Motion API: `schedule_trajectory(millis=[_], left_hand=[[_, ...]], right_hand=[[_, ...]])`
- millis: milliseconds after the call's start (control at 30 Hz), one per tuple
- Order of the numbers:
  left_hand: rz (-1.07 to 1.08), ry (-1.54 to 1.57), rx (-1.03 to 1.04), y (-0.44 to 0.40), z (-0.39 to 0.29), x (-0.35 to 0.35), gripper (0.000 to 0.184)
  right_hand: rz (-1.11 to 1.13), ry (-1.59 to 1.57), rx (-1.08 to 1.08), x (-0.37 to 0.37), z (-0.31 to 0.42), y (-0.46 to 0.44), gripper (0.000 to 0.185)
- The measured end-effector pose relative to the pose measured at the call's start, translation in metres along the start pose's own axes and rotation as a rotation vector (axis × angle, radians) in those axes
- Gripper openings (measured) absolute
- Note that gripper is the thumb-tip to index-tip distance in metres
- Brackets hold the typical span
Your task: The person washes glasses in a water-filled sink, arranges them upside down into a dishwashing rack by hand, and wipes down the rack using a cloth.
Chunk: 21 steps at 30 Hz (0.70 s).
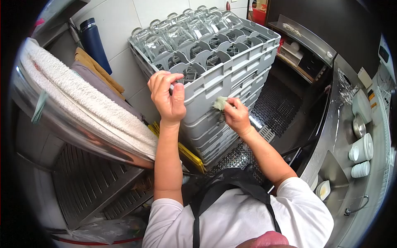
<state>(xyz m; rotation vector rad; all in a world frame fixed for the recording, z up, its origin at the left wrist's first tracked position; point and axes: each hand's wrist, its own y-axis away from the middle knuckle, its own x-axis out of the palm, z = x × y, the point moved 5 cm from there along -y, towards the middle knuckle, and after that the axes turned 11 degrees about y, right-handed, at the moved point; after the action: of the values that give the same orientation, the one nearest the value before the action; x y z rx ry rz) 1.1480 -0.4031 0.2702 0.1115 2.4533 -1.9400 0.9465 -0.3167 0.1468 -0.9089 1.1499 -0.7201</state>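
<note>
Upside-down clear glasses (pixel 180 35) fill the back rows of a grey glass rack (pixel 248 53), while its front compartments hold none. This rack tops a tall stack of similar grey racks (pixel 202 134). My left hand (pixel 167 97) is curled over the near corner of the top rack, thumb up and fingers bent at its rim. My right hand (pixel 236 115) pinches a crumpled pale green cloth (pixel 220 103) against the long side of the stack. Part of the cloth is hidden by my fingers.
White towels (pixel 82 95) hang over a metal rail at left, near a dark blue bottle (pixel 94 43). A steel counter (pixel 333 136) with a sink (pixel 331 171), white cups (pixel 360 169) and a metal bowl (pixel 359 125) runs along the right. Black mat (pixel 277 103) covers the floor.
</note>
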Motion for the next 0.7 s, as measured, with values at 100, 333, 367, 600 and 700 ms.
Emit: schedule_trajectory(millis=[100, 333, 367, 600, 700], left_hand=[[-0.013, -0.013, -0.003, 0.0, -0.002, 0.0, 0.03], [-0.022, 0.014, -0.032, 0.001, -0.002, 0.003, 0.032], [-0.031, 0.022, -0.035, 0.001, -0.002, 0.003, 0.032], [-0.022, 0.033, -0.057, 0.003, 0.001, 0.003, 0.033], [-0.078, 0.059, -0.071, 0.002, 0.001, 0.004, 0.028]], right_hand=[[0.038, 0.049, 0.175, 0.0, -0.035, 0.022, 0.01], [-0.661, -1.016, 1.122, -0.027, -0.115, -0.013, 0.046], [-0.596, -0.914, 0.993, -0.021, -0.119, -0.018, 0.05], [-0.184, 0.142, 0.209, -0.003, 0.004, -0.028, 0.043], [-0.109, 0.2, 0.009, -0.014, -0.025, -0.035, 0.044]])
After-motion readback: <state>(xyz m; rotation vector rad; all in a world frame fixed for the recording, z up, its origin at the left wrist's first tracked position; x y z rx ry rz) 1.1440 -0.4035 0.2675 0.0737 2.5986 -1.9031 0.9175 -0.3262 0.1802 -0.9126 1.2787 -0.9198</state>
